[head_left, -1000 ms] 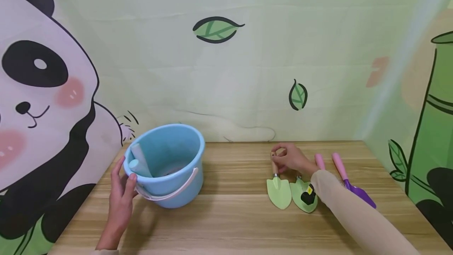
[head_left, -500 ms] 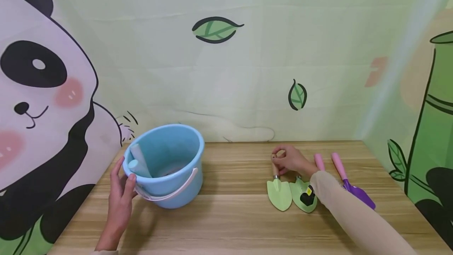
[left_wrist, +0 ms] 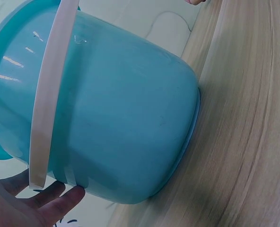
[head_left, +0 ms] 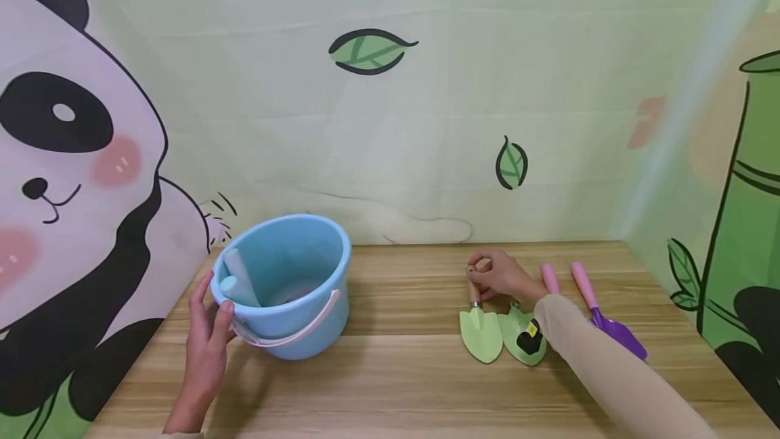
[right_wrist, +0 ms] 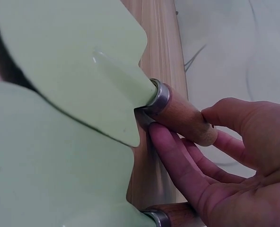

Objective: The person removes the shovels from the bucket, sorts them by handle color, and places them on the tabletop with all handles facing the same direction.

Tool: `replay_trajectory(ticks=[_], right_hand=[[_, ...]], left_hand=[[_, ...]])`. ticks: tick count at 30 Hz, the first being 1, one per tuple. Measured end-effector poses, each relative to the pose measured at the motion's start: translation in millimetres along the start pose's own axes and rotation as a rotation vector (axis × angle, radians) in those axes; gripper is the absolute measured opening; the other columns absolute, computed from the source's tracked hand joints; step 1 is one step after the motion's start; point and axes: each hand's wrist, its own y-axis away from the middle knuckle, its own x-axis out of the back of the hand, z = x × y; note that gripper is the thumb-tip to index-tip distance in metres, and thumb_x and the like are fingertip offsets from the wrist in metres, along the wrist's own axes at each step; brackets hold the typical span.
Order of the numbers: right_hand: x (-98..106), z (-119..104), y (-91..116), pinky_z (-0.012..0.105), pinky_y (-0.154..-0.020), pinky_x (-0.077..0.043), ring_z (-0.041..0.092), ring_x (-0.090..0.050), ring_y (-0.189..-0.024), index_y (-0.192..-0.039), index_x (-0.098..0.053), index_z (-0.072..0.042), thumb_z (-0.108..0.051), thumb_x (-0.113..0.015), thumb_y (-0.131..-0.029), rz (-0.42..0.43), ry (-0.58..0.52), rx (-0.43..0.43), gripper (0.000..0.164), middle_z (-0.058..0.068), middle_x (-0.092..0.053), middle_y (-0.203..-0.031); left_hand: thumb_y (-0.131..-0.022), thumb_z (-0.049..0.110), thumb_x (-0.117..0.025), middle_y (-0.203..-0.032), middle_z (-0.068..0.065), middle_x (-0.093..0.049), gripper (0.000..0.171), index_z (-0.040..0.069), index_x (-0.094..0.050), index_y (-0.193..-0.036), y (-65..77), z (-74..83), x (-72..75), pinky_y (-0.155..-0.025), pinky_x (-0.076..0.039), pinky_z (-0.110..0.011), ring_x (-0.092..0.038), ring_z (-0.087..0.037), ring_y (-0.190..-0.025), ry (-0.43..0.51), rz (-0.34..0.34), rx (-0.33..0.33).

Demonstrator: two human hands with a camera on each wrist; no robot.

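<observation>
A light blue bucket (head_left: 317, 324) with a pale carrying handle (head_left: 311, 326) stands on the left of the tabletop. Against its left side rests my left hand (head_left: 206, 344), fingers fairly straight and touching the wall near the rim. My right hand (head_left: 502, 275) pinches the wooden handle (right_wrist: 182, 118) of a green hand trowel (head_left: 481, 336) between thumb and fingers. The trowel's blade lies beside a second green trowel (head_left: 513, 334) with a black and yellow label; my hand and sleeve partly cover that one's handle. Two light blue rounded rods (head_left: 234, 288) lean inside the bucket.
Further right lie a purple trowel with a pink handle (head_left: 618, 337) and another pink handle (head_left: 550, 278), the rest of it hidden behind my sleeve. A printed cloth backdrop (head_left: 426, 120) rises at the wooden table's (head_left: 390, 391) back edge.
The held trowel shifts very slightly towards me early on, then stays put. The view drifts a little; both hands keep their places.
</observation>
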Motion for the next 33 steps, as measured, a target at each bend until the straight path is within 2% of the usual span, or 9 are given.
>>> replay_trajectory(ticks=[7,20,26,33], right_hand=[[1,0,1,0.039,-0.064,-0.061,0.022,-0.069,-0.073,-0.126,-0.059,-0.002,-0.010,-0.069,-0.098,0.003,0.005,-0.001,0.031,0.018,-0.061,-0.099],[2,-5,4,0.041,-0.064,-0.061,0.023,-0.071,-0.071,-0.127,-0.058,-0.001,-0.010,-0.069,-0.098,-0.013,-0.003,-0.014,0.033,0.018,-0.063,-0.098],[6,-9,4,0.041,-0.065,-0.062,0.025,-0.072,-0.072,-0.131,-0.055,0.002,-0.008,-0.069,-0.097,-0.044,0.019,-0.005,0.038,0.020,-0.063,-0.099],[18,-21,7,0.045,-0.068,-0.062,0.033,-0.073,-0.076,-0.135,-0.052,0.005,-0.007,-0.065,-0.099,-0.074,0.068,0.035,0.040,0.026,-0.064,-0.105]], left_hand=[[-0.111,0.024,-0.042,-0.165,-0.010,-0.027,0.060,0.033,-0.016,-0.164,0.4,1.4,-0.7,-0.079,-0.050,-0.015,-0.029,-0.043,-0.148,-0.021,0.000,0.004],[-0.111,0.024,-0.042,-0.165,-0.015,-0.027,0.061,0.032,-0.015,-0.164,-1.3,-0.4,1.0,-0.077,-0.050,-0.015,-0.031,-0.045,-0.147,-0.030,0.002,0.010],[-0.111,0.025,-0.043,-0.164,-0.012,-0.030,0.060,0.034,-0.016,-0.164,-0.9,0.8,0.7,-0.079,-0.051,-0.017,-0.037,-0.040,-0.144,-0.050,0.011,0.006],[-0.111,0.024,-0.043,-0.161,-0.017,-0.034,0.060,0.032,-0.018,-0.164,-0.4,0.0,0.0,-0.079,-0.051,-0.016,-0.039,-0.032,-0.141,-0.024,0.013,0.004]])
